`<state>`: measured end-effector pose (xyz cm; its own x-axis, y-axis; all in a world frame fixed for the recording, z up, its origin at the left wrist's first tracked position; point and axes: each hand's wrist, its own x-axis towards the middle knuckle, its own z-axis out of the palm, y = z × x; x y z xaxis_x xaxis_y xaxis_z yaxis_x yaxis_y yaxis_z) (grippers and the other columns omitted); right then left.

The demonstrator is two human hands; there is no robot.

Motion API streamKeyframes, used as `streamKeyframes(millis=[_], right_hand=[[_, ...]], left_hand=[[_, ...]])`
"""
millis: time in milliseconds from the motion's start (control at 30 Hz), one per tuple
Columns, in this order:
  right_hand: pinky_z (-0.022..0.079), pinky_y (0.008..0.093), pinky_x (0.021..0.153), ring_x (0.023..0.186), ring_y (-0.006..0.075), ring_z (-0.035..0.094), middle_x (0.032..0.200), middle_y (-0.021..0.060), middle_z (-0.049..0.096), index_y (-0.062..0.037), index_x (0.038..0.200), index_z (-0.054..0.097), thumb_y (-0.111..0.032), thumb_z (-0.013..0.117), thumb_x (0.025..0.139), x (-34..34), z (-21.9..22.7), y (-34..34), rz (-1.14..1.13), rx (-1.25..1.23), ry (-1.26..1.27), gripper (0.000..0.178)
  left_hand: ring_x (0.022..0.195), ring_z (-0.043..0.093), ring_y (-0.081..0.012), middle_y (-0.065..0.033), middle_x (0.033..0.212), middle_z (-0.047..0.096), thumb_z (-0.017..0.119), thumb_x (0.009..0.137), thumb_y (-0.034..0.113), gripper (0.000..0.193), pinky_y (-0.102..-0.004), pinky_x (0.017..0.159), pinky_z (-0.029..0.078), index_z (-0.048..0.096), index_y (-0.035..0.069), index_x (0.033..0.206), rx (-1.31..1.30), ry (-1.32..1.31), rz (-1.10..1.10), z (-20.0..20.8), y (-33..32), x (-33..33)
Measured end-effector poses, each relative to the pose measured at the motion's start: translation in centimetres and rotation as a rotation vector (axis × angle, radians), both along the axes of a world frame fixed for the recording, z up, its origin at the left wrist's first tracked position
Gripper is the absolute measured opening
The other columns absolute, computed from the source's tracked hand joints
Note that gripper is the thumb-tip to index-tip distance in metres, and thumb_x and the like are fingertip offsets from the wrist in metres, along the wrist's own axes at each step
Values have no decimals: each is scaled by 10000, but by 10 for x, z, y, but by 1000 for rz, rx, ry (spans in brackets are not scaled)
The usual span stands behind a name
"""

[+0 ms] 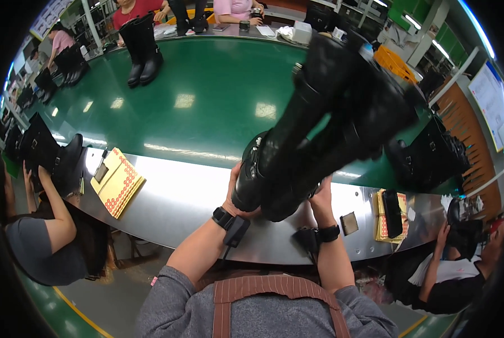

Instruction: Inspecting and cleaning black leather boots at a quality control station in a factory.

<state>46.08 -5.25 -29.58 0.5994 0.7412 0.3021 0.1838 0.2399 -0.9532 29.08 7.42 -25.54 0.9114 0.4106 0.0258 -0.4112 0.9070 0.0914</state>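
Observation:
A pair of tall black leather boots is held up over the steel edge of the bench, shafts leaning away to the upper right and slightly blurred. On the left boot (280, 143) buckles show near the ankle. My left hand (234, 197) is closed around the foot end of that boot, its fingers partly behind it. The right boot (326, 155) lies close alongside, and my right hand (322, 198) grips it low from the right; those fingertips are hidden by the boot. Both wrists carry black straps with small black boxes.
A green belt (207, 79) runs beyond the steel strip (178, 180). Yellow red-dotted cards (118, 186) lie left; another stack (382, 225) under a black object (393, 214) and a brown block (349, 223) lie right. More boots (142, 50) stand around. Co-workers sit on both sides.

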Motion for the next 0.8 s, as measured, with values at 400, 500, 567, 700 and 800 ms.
streamKeyframes(millis=[400,500,567,700,800], right_hand=[[486,399,922,1025,274,615,1142,142,622,-12,1182,577,-227,619,858,65,72,-40,577,-259,382,391],[453,420,981,1078,297,600,1200,142,602,-35,1218,561,-363,487,935,14,100,0,724,-427,1105,440],[443,427,1001,1096,304,595,1219,142,596,-43,1230,555,-408,443,960,10,104,3,758,-478,1351,468],[486,407,944,1070,263,608,1178,166,602,-7,1240,500,-280,552,927,7,85,-11,739,-321,667,419],[441,405,993,1143,226,544,1267,153,538,-11,1245,496,-223,744,794,-4,113,-51,497,-138,-253,557]], left_hand=[[970,663,-240,-145,1099,663,437,930,316,423,-380,910,523,580,9,1183,-38,-130,-385,1,-7,-19],[988,656,-213,-128,1108,660,438,946,260,388,-340,901,526,549,2,1215,27,-156,-487,-28,-5,-9],[990,654,-203,-120,1103,663,441,952,256,379,-325,896,527,548,8,1218,40,-163,-490,-31,-7,-8],[1007,632,-175,-113,1149,634,456,965,287,397,-290,913,499,516,26,1257,66,-173,-587,-54,4,-5],[1262,446,-196,-145,1440,380,478,959,347,597,-327,1048,366,291,42,1437,647,495,-282,-7,15,-13]])
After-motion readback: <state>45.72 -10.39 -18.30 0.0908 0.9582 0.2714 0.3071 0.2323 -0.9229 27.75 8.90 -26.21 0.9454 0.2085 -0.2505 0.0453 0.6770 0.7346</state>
